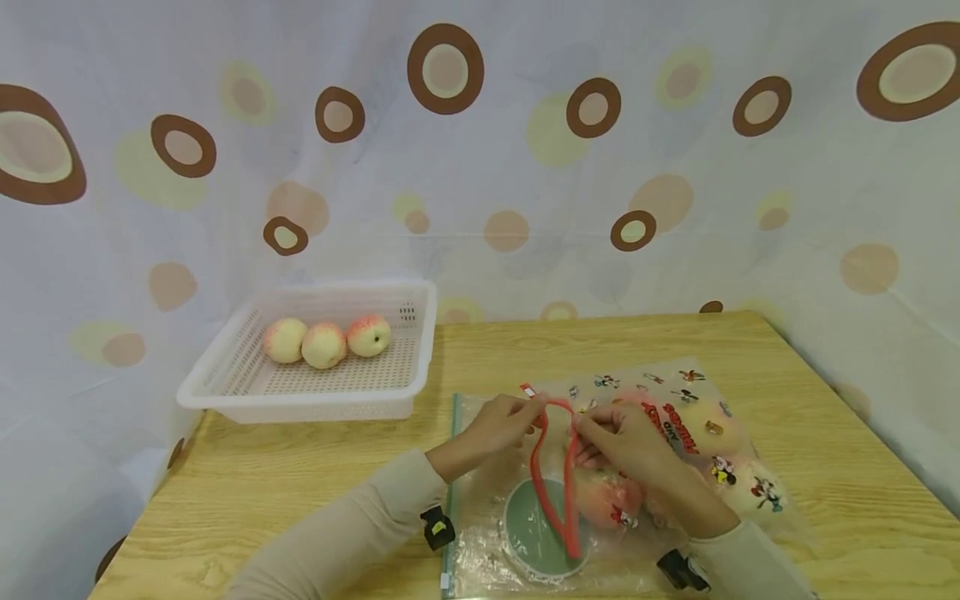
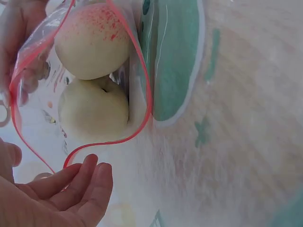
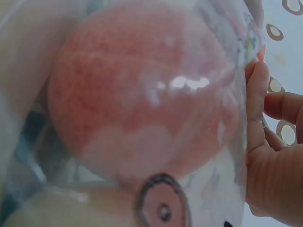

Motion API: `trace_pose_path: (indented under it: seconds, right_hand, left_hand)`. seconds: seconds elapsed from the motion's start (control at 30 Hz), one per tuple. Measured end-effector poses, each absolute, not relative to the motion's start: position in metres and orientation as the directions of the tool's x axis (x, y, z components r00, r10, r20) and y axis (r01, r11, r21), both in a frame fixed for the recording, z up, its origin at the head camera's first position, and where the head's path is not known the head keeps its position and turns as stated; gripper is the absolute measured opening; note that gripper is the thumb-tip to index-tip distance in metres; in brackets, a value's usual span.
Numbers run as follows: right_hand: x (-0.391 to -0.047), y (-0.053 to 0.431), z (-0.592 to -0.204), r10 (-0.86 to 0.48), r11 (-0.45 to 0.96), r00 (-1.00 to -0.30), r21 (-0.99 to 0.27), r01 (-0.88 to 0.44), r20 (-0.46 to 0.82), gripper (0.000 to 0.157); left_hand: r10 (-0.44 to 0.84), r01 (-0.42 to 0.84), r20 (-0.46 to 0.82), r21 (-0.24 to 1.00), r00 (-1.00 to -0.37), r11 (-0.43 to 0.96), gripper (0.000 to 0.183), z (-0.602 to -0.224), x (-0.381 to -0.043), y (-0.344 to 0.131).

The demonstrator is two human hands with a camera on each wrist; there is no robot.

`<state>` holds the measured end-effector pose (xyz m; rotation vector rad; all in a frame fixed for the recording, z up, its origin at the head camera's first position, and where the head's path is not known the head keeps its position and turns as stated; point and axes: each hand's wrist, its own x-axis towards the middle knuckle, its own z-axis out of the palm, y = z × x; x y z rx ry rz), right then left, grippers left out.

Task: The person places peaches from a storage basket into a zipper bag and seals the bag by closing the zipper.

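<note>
A clear printed zip bag [image 1: 678, 375] with a red zip rim [image 1: 572, 508] lies with its mouth spread apart, several peaches [image 1: 609, 500] inside it. My left hand [image 1: 491, 433] pinches the rim's far left part. At the right side of the mouth, my right hand [image 1: 633, 442] holds the rim between thumb and fingers. Through the mouth, the left wrist view shows two peaches [image 2: 94, 109] touching each other, with my left hand [image 2: 61, 198] beside the rim. Film covers a reddish peach [image 3: 142, 94] in the right wrist view, left of my right hand [image 3: 274, 175].
Underneath lies another clear bag [image 1: 476, 542] with a teal zip edge and a green round print [image 1: 532, 529]. A white plastic basket [image 1: 315, 407] holding three peaches [image 1: 324, 346] stands at the back left of the wooden table [image 1: 360, 458]. A patterned curtain [image 1: 495, 167] hangs behind.
</note>
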<state>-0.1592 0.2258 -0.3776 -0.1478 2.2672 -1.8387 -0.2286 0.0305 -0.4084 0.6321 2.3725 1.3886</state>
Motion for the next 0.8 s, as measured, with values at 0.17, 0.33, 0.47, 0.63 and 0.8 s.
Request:
trace_pose_path:
  seconds: [0.17,0.33,0.47,0.63,0.8]
  right_hand:
    - [-0.158,0.221,-0.382,-0.204,0.254,-0.974,-0.966,0.045,-0.099,0.03]
    - [-0.155,0.219,-0.384,-0.264,0.387,-0.964,-0.918,-0.089,-0.017,0.025]
    - [-0.15,0.218,-0.382,-0.386,0.549,-0.922,-0.794,-0.262,0.036,0.022]
    - [-0.139,0.211,-0.38,-0.537,0.644,-0.838,-0.596,-0.479,0.092,0.016]
    - [-0.131,0.198,-0.383,-0.654,0.678,-0.739,-0.307,-0.668,0.162,0.014]
  left_hand:
    - [0.465,0.124,-0.062,0.925,-0.883,0.36,0.054,-0.413,-0.234,0.038]
    - [0.393,0.042,-0.077,0.957,-0.916,0.285,0.035,-0.418,-0.242,0.042]
    - [0.358,-0.008,-0.099,0.969,-0.929,0.246,0.026,-0.421,-0.25,0.042]
    - [0.334,-0.043,-0.115,0.975,-0.936,0.216,0.023,-0.427,-0.258,0.041]
    - [0.324,-0.044,-0.114,0.976,-0.939,0.215,0.021,-0.428,-0.261,0.042]
